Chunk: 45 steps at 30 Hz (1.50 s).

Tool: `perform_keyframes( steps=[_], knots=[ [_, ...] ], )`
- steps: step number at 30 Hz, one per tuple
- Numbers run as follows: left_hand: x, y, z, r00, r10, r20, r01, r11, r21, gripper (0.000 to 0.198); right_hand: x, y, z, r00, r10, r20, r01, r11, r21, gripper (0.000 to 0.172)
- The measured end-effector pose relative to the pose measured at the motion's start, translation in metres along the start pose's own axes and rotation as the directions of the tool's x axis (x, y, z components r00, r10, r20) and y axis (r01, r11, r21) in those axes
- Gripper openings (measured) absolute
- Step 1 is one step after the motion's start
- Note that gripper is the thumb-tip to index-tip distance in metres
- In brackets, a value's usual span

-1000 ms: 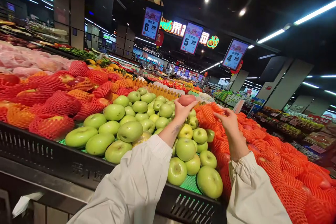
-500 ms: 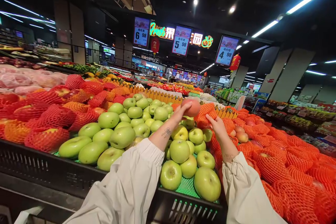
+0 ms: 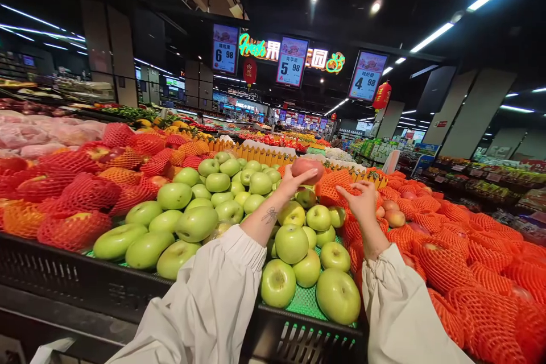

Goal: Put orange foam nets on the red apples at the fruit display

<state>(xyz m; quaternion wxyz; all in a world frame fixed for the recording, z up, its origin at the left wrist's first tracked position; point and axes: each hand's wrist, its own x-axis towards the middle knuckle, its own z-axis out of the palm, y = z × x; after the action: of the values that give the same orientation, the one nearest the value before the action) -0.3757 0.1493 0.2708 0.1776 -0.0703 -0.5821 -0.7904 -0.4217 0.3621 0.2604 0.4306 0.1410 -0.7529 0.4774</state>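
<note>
A red apple [image 3: 307,168] without a net is gripped in my left hand [image 3: 293,182], above the far part of the green apples. Its thumb lies across the front of the fruit. Just to the right, my right hand [image 3: 362,200] is open, thumb and fingers apart, with nothing seen between them. Behind its thumb sits an orange foam net [image 3: 333,186]; whether they touch, I cannot tell. Below both hands, green apples [image 3: 292,244] rest on a green mat in a black crate [image 3: 315,334].
Apples in orange foam nets [image 3: 441,261] fill the right side, with a few bare red apples [image 3: 394,216] among them. More netted fruit [image 3: 91,190] lies left. A low yellow picket fence [image 3: 267,154] runs behind. Price signs [image 3: 292,61] hang overhead.
My right hand's fingers have spread and lifted a little, away from the foam net. My left hand keeps the red apple at nearly the same place. The view has shifted slightly.
</note>
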Motion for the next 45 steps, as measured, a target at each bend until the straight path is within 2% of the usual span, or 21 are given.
perform_keyframes(
  steps=[2,4,6,10,12,13,15,17,18,21,22,23,25,27,30,32,34,37,40,43,45],
  knots=[
    [-0.001,0.001,0.001,1.000,0.015,-0.014,-0.014,1.000,0.011,0.087,0.001,-0.005,-0.006,0.974,-0.168,-0.150,0.140,0.974,-0.177,0.039],
    [-0.003,0.003,0.001,1.000,0.029,-0.007,-0.029,0.999,0.032,0.084,0.000,-0.010,-0.009,0.956,-0.263,-0.132,0.239,0.955,-0.177,0.034],
    [-0.004,0.004,0.002,0.999,0.031,-0.005,-0.031,0.999,0.042,0.082,-0.002,-0.015,-0.008,0.960,-0.271,-0.075,0.265,0.961,-0.079,0.034],
    [-0.005,0.006,0.002,0.998,0.009,-0.062,-0.008,1.000,0.018,0.076,-0.006,-0.021,-0.003,0.979,-0.184,-0.082,0.191,0.978,0.088,0.036],
    [-0.004,0.006,0.003,0.998,-0.014,-0.063,0.013,1.000,-0.013,0.069,-0.007,-0.025,-0.003,0.993,-0.114,-0.038,0.120,0.954,0.274,0.036],
    [-0.004,0.007,0.003,0.998,-0.029,-0.053,0.026,0.999,-0.044,0.066,-0.007,-0.028,-0.003,0.997,-0.069,0.016,0.057,0.914,0.402,0.037],
    [-0.005,0.009,0.003,0.998,-0.058,-0.029,0.054,0.991,-0.120,0.063,-0.010,-0.036,-0.004,0.985,0.004,0.171,-0.114,0.763,0.636,0.040],
    [-0.005,0.010,0.003,0.998,-0.060,-0.017,0.056,0.983,-0.174,0.063,-0.016,-0.044,-0.004,0.934,0.006,0.357,-0.285,0.615,0.735,0.043],
    [-0.006,0.010,0.003,0.999,-0.053,-0.014,0.049,0.983,-0.178,0.062,-0.020,-0.048,-0.004,0.890,-0.023,0.455,-0.359,0.579,0.732,0.043],
    [-0.009,0.009,0.005,0.999,-0.029,0.014,0.031,0.988,-0.150,0.066,-0.030,-0.055,-0.001,0.722,-0.151,0.675,-0.461,0.622,0.633,0.041],
    [-0.011,0.008,0.006,0.999,-0.027,0.043,0.032,0.991,-0.128,0.069,-0.032,-0.057,0.001,0.689,-0.179,0.702,-0.448,0.656,0.607,0.041],
    [-0.013,0.007,0.008,0.996,-0.030,0.083,0.038,0.994,-0.105,0.071,-0.033,-0.057,0.002,0.680,-0.195,0.707,-0.420,0.687,0.593,0.041],
    [-0.016,0.004,0.011,0.986,-0.040,0.162,0.052,0.996,-0.069,0.073,-0.034,-0.058,0.005,0.718,-0.190,0.669,-0.342,0.742,0.577,0.043],
    [-0.018,0.002,0.014,0.976,-0.055,0.210,0.070,0.996,-0.061,0.071,-0.034,-0.059,0.006,0.802,-0.146,0.580,-0.255,0.793,0.554,0.043],
    [-0.019,0.000,0.016,0.967,-0.076,0.241,0.089,0.995,-0.046,0.065,-0.035,-0.059,0.008,0.927,-0.063,0.369,-0.151,0.839,0.523,0.042],
    [-0.020,0.000,0.016,0.958,-0.095,0.271,0.106,0.994,-0.027,0.063,-0.037,-0.059,0.008,0.974,-0.018,0.226,-0.112,0.830,0.546,0.041],
    [-0.022,0.003,0.015,0.949,-0.115,0.295,0.125,0.992,-0.014,0.062,-0.038,-0.060,0.008,0.991,0.011,0.137,-0.088,0.813,0.575,0.039],
    [-0.024,0.006,0.013,0.932,-0.143,0.334,0.155,0.988,-0.009,0.063,-0.037,-0.061,0.006,0.993,0.036,0.116,-0.097,0.806,0.584,0.038],
    [-0.026,0.007,0.012,0.917,-0.154,0.369,0.163,0.987,0.006,0.076,-0.031,-0.064,0.005,0.980,0.068,0.187,-0.165,0.804,0.572,0.043],
    [-0.026,0.009,0.011,0.930,-0.133,0.344,0.120,0.991,0.056,0.089,-0.028,-0.065,0.003,0.956,0.087,0.281,-0.238,0.788,0.567,0.052],
    [-0.027,0.011,0.010,0.943,-0.125,0.309,0.106,0.991,0.076,0.080,-0.030,-0.063,-0.004,0.941,0.086,0.329,-0.269,0.777,0.569,0.055]
  ],
)
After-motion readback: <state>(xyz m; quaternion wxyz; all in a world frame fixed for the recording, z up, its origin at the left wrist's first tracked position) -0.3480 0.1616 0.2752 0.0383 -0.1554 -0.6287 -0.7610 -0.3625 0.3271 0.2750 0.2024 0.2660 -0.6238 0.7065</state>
